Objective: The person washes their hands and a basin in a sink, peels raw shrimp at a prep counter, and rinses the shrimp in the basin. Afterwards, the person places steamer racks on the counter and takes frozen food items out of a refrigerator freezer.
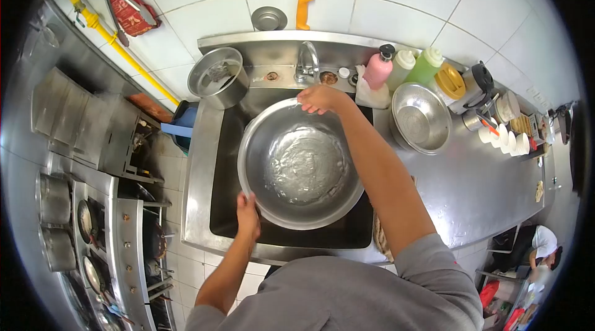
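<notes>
A large metal bowl [254, 173] sits in the sink [226, 207], with rippling clear water [307, 163] inside it. At the near-left rim, my left hand [248, 216] grips the bowl, its thumb side against the edge. My right hand [323, 100] reaches over the far rim, just below the faucet [308, 61]. Its fingers are stretched out to the left and no object shows in them. Whether those fingertips touch the rim, I cannot tell.
A deep steel pot [235, 86] stands at the sink's back-left corner. Right of the sink are a colander [421, 118], a pink pump bottle [379, 67] and a green bottle [424, 66]. Stoves with pots line the left. Another person [544, 241] is at far right.
</notes>
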Tool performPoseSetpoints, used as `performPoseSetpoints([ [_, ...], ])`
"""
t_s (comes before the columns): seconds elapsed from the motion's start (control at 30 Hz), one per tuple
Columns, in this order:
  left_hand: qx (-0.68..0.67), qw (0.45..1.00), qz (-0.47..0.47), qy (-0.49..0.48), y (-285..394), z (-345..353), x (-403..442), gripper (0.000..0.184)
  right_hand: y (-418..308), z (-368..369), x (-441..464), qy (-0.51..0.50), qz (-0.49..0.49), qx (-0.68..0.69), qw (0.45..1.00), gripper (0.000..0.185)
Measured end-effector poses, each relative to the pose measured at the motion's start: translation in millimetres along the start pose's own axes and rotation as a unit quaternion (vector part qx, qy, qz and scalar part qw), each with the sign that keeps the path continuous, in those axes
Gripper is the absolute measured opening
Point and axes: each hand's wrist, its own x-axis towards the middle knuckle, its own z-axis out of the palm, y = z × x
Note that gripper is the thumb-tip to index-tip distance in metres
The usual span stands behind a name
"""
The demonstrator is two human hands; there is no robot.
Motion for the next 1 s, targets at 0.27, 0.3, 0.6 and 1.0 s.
performPoseSetpoints([
  [0.27,0.222,0.953,0.208,0.002,37.1,-26.7,47.8,0.059,1.0,9.5,18.8,0.038,-0.030,-0.024,0.999,0.038],
  [0.3,0.270,0.915,0.300,-0.001,41.4,-28.8,77.9,0.056,2.6,11.5,23.0,0.037,-0.040,-0.038,0.998,0.038],
  [0.6,0.205,0.954,0.215,-0.042,48.4,4.5,129.5,0.028,3.2,7.3,8.3,0.036,-0.033,-0.045,0.998,0.037],
  [1.0,0.006,0.998,0.060,0.011,23.0,-16.9,-5.1,0.040,115.1,18.1,-91.0,0.360,-0.152,-0.043,0.920,0.032],
])
